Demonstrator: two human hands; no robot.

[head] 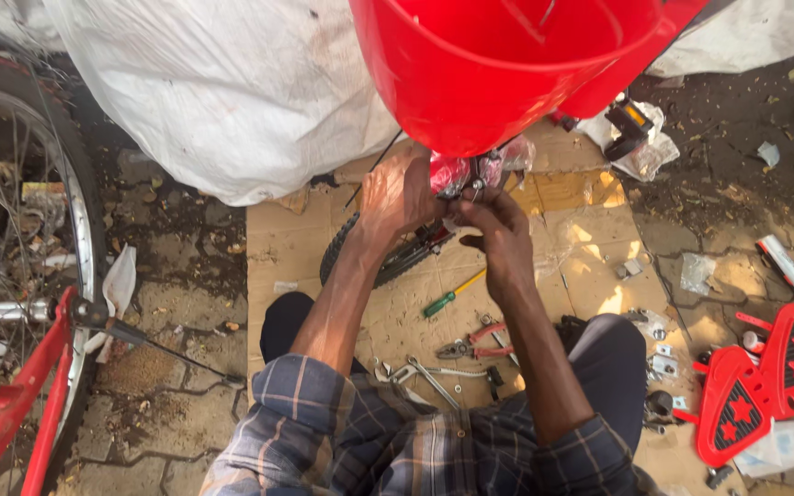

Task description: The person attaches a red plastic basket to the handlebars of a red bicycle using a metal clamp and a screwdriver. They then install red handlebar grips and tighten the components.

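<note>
Both hands work close together under a big red plastic basket (507,64) at the top of the view. My left hand (399,195) grips the plastic-wrapped red frame part (459,172) of a small bicycle. My right hand (496,225) pinches at a small metal fitting (476,187) on the same part. A small black tyre (388,262) shows just below the hands. What the fingertips hold is partly hidden.
Flattened cardboard (287,248) covers the ground. On it lie a green-handled screwdriver (452,294), red-handled pliers (475,344) and wrenches (420,375). Red star-patterned plastic panels (765,381) lie right. A large spoked wheel (20,230) and red frame (11,395) stand left, a white sack (222,92) behind.
</note>
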